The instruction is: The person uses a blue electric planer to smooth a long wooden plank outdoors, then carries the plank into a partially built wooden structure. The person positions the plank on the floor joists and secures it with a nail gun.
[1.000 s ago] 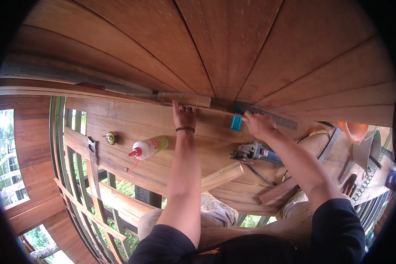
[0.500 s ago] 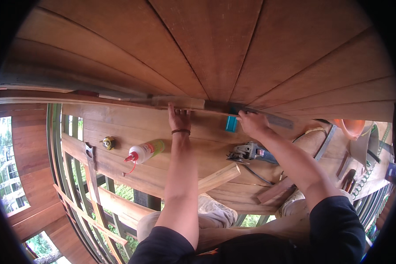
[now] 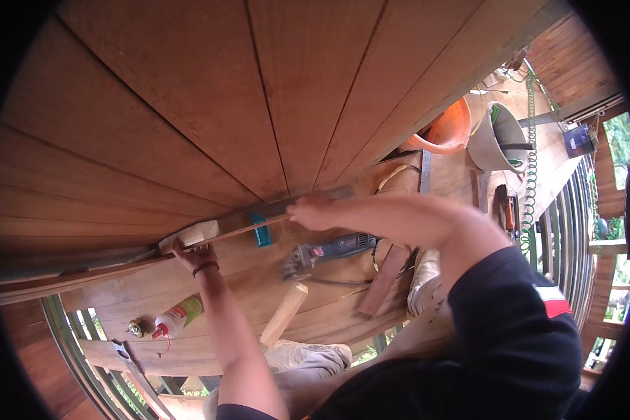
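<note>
A long, thin wooden strip (image 3: 243, 230) runs along the foot of the plank wall. My left hand (image 3: 197, 257), with a dark bracelet at the wrist, is closed around the strip beside a short pale wood block (image 3: 201, 231) that lies against the wall side. Farther right, my right hand (image 3: 311, 211) grips the strip's right end; its fingertips are partly hidden. Between my hands, a small turquoise plastic piece (image 3: 262, 232) sits by the strip. An angle grinder (image 3: 332, 249) lies on the boards below my right forearm.
Near my left arm are a glue bottle (image 3: 180, 315), a tape measure (image 3: 139, 327) and a handsaw (image 3: 127, 358). Loose wood pieces (image 3: 285, 313) lie before my knees. An orange bucket (image 3: 449, 127), a grey bucket (image 3: 495, 143) and a coiled green hose (image 3: 530, 203) stand right.
The view has swung to the right, showing more of the buckets. Both hands stay on the strip; my right elbow is raised farther out to the side.
</note>
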